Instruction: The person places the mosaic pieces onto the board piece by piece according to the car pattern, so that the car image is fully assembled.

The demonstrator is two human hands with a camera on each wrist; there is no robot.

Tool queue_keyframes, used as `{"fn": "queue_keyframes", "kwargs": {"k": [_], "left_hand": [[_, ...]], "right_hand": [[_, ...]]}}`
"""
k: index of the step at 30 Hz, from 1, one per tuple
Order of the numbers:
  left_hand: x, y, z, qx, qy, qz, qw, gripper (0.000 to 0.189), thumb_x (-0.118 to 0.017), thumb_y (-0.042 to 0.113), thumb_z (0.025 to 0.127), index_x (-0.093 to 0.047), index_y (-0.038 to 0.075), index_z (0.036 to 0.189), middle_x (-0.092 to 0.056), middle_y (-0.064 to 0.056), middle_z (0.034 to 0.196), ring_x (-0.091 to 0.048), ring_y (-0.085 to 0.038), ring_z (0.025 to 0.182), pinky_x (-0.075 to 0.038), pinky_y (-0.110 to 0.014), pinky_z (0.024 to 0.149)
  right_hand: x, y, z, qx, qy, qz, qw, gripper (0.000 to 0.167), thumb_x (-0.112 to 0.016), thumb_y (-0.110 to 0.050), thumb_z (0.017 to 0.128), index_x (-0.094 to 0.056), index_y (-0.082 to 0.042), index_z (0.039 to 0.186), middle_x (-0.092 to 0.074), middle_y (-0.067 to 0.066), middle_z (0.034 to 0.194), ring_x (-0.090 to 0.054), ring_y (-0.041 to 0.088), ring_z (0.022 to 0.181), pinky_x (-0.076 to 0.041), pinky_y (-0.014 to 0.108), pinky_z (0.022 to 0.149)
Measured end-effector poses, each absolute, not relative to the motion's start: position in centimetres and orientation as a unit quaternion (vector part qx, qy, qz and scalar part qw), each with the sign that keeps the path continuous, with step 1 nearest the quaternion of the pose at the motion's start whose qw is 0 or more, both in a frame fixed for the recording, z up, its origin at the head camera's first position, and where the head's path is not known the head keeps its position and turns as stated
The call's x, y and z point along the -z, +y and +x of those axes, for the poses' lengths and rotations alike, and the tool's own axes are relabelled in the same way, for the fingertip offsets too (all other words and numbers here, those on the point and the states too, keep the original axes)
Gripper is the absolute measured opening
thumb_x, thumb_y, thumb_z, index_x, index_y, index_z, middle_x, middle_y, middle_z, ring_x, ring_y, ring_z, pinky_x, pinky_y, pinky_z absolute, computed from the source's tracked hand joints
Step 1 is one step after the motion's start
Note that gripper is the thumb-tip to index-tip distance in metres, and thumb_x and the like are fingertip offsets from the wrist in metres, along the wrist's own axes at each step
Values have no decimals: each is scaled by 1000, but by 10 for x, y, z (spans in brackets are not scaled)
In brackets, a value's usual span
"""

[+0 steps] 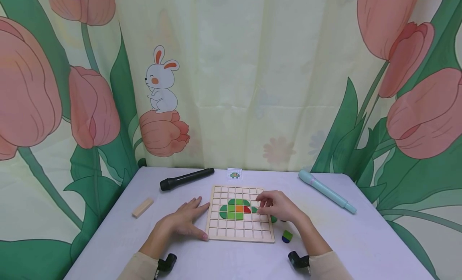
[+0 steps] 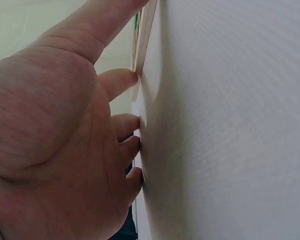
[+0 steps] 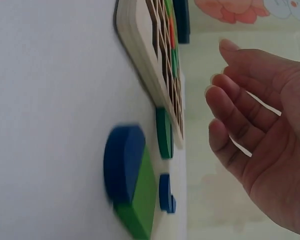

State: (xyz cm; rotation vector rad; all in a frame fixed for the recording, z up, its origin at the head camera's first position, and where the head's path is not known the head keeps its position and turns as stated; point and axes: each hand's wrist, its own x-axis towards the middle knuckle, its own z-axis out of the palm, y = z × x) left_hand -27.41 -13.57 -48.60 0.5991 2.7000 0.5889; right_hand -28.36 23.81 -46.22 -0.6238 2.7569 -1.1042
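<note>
A square wooden grid board [image 1: 241, 240] lies on the table, with green pieces [image 1: 231, 215], an orange square [image 1: 239, 208] and a red piece [image 1: 247, 209] set in its cells. My left hand [image 1: 185, 219] rests on the table with fingers spread, its thumb and index fingertips at the board's left edge. Over the board's right part hovers my right hand [image 1: 279, 205], fingers loosely bent; in the right wrist view nothing shows between them. Below that hand lie a green square [image 3: 141, 195] and a blue rounded piece [image 3: 124, 162]. A dark green rounded piece [image 1: 274, 219] touches the board's right edge.
Behind the board stands a small picture card [image 1: 235, 174]. A black microphone-like stick [image 1: 187, 179] lies at the back left, a pale teal tube [image 1: 326, 191] at the back right. A wooden block [image 1: 142, 207] sits on the left side. A printed curtain hangs behind the table.
</note>
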Motion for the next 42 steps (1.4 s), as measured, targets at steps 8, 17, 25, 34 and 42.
{"fn": "queue_keyframes", "kwargs": {"k": [8, 17, 25, 34, 42], "left_hand": [[487, -135, -275, -208, 943, 207, 157, 115, -86, 71, 67, -39, 28, 162, -19, -15, 174, -13, -37, 162, -15, -61, 130], [489, -135, -277, -202, 943, 212, 157, 115, -84, 73, 68, -38, 28, 163, -19, -15, 174, -12, -36, 163, -14, -60, 131], [489, -135, -275, -201, 944, 208, 157, 115, -85, 72, 67, -38, 28, 162, -19, -14, 174, -12, -36, 163, -15, -61, 130], [485, -136, -274, -204, 942, 217, 156, 115, -85, 70, 69, -37, 24, 163, -19, -18, 174, -12, -39, 162, -14, -63, 129], [487, -136, -275, -207, 942, 215, 155, 114, -85, 71, 69, -37, 27, 163, -18, -16, 174, -12, -38, 162, -14, -62, 130]], "right_hand": [[458, 269, -282, 361, 904, -211, 94, 30, -82, -16, 90, -74, -8, 117, -68, 0, 91, -59, 18, 82, -52, 25, 65], [454, 292, -280, 358, 893, -232, 141, 27, -83, -10, 86, -75, -7, 112, -71, 7, 94, -59, 21, 85, -50, 26, 68], [454, 302, -279, 355, 890, -227, 173, 25, -84, -8, 85, -76, -7, 108, -68, 5, 89, -59, 18, 84, -50, 25, 71], [450, 304, -274, 338, 887, -206, 237, 27, -88, -2, 76, -74, -7, 98, -69, 12, 89, -58, 20, 83, -46, 29, 73], [454, 303, -271, 333, 877, -201, 282, 31, -88, 3, 69, -73, -7, 94, -65, 7, 84, -56, 21, 81, -45, 31, 68]]}}
